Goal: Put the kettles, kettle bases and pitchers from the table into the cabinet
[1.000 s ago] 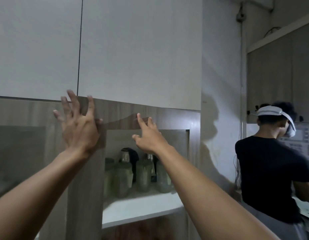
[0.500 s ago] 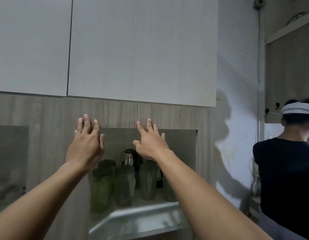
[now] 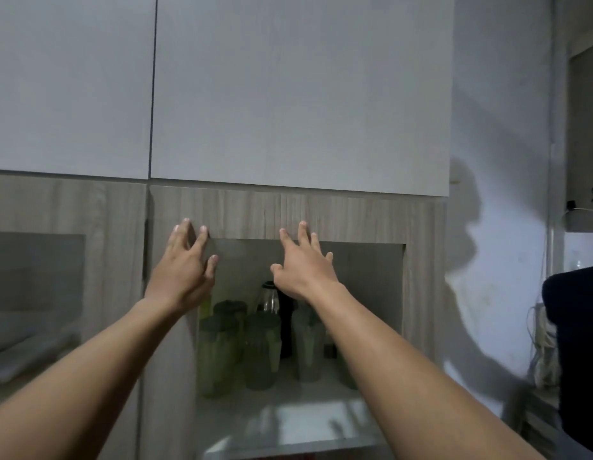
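Both my hands lie flat against a wood-grain cabinet door with a glass pane. My left hand presses on the door's upper left frame, fingers spread. My right hand rests on the top of the pane, fingers spread and empty. Behind the glass, several green pitchers stand on a white shelf. A glass kettle with a black handle stands behind them, partly hidden by my right wrist.
White upper cabinet doors hang above. A second glass-paned door is at the left. A person in a dark shirt stands at the right edge, near a white wall with cables.
The glass-paned door has swung shut in front of the pitchers under both hands. My hands sit lower on it. The view shifted left, pushing the other person nearly out of frame.
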Demonstrator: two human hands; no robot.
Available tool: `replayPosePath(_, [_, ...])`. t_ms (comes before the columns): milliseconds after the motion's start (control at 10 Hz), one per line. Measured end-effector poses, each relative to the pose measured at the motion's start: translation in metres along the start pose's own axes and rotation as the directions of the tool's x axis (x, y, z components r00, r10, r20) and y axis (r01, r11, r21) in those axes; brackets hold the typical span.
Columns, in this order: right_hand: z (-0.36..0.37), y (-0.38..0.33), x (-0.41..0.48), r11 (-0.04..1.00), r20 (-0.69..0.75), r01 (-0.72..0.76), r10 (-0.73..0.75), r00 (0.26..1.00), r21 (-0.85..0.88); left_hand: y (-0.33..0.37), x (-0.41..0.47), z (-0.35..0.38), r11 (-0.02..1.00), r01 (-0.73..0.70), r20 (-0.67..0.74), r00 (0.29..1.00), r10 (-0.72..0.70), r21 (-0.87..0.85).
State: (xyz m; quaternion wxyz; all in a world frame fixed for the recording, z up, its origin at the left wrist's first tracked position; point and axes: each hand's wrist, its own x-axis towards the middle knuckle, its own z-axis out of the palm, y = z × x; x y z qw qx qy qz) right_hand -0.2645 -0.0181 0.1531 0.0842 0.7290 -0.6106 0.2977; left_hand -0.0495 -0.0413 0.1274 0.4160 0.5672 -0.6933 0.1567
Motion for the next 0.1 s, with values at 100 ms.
replayPosePath(100, [-0.0101,0.0024,-0.0103,0.992,-0.015,-0.003,0.005,1.0,0.125,0.006,-0.0057,-0.0023,1.0,-0.012,0.043,0.999,0.013,-0.019])
